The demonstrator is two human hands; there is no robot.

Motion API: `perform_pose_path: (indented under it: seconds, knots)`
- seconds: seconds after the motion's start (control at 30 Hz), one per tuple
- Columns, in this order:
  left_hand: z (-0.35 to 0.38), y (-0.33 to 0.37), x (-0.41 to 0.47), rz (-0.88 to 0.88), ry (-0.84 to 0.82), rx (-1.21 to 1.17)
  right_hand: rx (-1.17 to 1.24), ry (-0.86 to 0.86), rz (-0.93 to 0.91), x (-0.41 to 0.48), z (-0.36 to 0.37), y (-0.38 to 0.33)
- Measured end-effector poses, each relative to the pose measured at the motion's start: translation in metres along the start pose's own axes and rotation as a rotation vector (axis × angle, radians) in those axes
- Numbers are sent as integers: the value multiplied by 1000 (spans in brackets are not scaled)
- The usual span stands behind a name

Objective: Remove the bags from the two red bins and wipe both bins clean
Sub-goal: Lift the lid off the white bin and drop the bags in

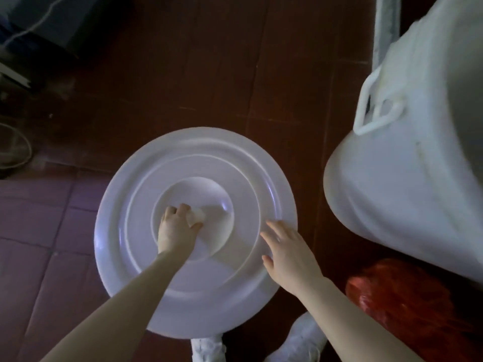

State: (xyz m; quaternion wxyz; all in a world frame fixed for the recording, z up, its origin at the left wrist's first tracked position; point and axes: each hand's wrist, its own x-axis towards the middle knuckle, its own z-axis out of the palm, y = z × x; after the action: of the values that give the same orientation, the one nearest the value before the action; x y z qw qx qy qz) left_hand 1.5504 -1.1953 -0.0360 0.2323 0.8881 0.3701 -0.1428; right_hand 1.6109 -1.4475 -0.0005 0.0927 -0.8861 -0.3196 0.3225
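The left hand (177, 228) is curled around a small white wad (196, 216), which looks like cloth or tissue, and pinches it between the thumb and the bent fingers; the wad sticks out just beyond the knuckles and lies against the sunken middle circle of a round white lid (203, 158). The right hand (290, 254) lies flat with its fingers straight and a little spread; it rests on the outer ring of the lid, to the right of the left hand and apart from it. A red plastic bag (402, 296), crumpled, lies on the dark floor (209, 61) to the right of the right forearm, not touching the hand. Beyond the bag, to the right of both hands, stands a large white container (407, 178) with a moulded handle (373, 111). White shoes (305, 338) show below the lid.
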Motion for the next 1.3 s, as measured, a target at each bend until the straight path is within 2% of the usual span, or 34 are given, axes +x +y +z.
perform_pose_path:
  seconds: [0.17, 0.33, 0.43, 0.6, 0.7, 0.87, 1.07, 1.3]
  knots:
    - [87, 17, 55, 6, -76, 34, 12, -6, 38, 21, 56, 58]
    - [98, 38, 47, 134, -388, 180, 94, -7, 179, -5, 61, 78]
    - [73, 64, 12, 250, -459, 278, 195, 9, 293, -40, 45, 66]
    - [23, 115, -67, 403, -541, 300, 395, 10, 507, -121, 8, 46]
    - [2, 151, -119, 465, -594, 306, 600, -17, 670, -192, -12, 37]
    - [-17, 208, -211, 607, -670, 390, 746, 37, 886, -326, -30, 30]
    - [1, 279, -296, 814, -748, 472, 857, 171, 1134, -438, -22, 62]
    - [64, 334, -349, 981, -717, 494, 876, 167, 1232, -491, 14, 98]
